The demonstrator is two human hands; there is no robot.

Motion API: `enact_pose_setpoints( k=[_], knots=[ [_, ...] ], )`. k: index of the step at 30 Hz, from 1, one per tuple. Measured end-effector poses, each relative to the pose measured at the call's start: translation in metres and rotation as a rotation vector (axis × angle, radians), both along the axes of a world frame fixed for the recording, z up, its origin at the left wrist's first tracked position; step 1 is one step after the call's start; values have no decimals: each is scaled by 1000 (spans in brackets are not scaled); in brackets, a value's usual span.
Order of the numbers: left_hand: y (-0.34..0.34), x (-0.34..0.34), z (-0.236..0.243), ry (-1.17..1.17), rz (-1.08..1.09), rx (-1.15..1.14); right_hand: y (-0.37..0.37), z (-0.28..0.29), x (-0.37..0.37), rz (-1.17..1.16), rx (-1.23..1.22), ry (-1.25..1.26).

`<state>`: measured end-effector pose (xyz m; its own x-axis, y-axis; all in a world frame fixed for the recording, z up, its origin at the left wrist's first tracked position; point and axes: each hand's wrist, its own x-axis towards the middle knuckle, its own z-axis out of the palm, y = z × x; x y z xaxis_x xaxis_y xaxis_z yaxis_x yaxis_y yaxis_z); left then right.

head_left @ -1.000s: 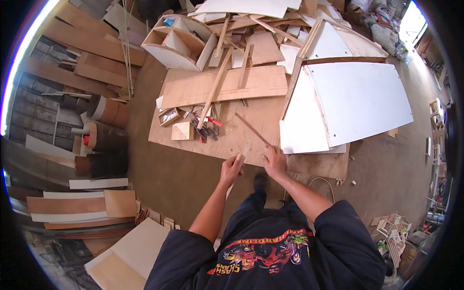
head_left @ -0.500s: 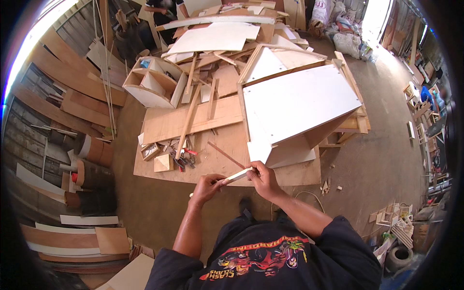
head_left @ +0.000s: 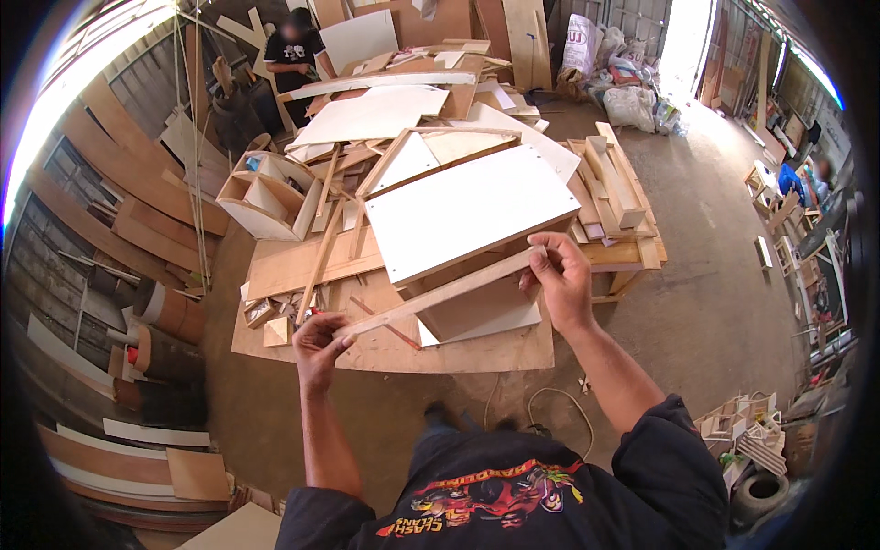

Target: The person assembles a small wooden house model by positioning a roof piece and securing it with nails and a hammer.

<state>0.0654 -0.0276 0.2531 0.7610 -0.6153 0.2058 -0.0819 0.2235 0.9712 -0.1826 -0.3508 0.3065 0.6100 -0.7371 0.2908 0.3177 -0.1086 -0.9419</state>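
A thin, pale wooden strip (head_left: 431, 295) spans the gap between my two hands, its right end higher than its left. My left hand (head_left: 319, 348) pinches the left end between thumb and fingers. At the other end, my right hand (head_left: 561, 275) grips it with the thumb in front. Behind the strip stands a box-like wooden piece with a white top panel (head_left: 472, 211), resting at an angle on the wooden worktable (head_left: 458, 360). A narrow brown stick (head_left: 390, 323) lies on the table just beyond my left hand.
An open wooden box with compartments (head_left: 270, 197) stands at the table's left. Loose boards (head_left: 376, 115) are piled at the back, where another person (head_left: 293, 55) stands. A small wooden block (head_left: 277, 332) lies at the near left. A cord (head_left: 573, 399) curls on the floor.
My hands have spread apart, the right one moving up and right, the left one moving left. The strip now shows its broad length. My view has shifted, bringing the other person into sight.
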Motion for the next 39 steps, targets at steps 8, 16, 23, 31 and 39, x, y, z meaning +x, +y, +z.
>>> enact_pose_setpoints(
  k=[8,16,23,31,39],
  knots=[
    [-57,27,22,84,-113,-385,-71,54,-7,118,-159,133],
    [-117,73,30,-148,62,-113,-127,66,12,-5,-383,258],
    [-159,67,44,-7,157,-83,-185,58,52,-41,-420,393],
    [-182,67,44,-19,370,-8,-234,38,100,76,-393,342],
    [-183,66,35,-128,460,53,-247,18,105,121,-338,384]
  ],
)
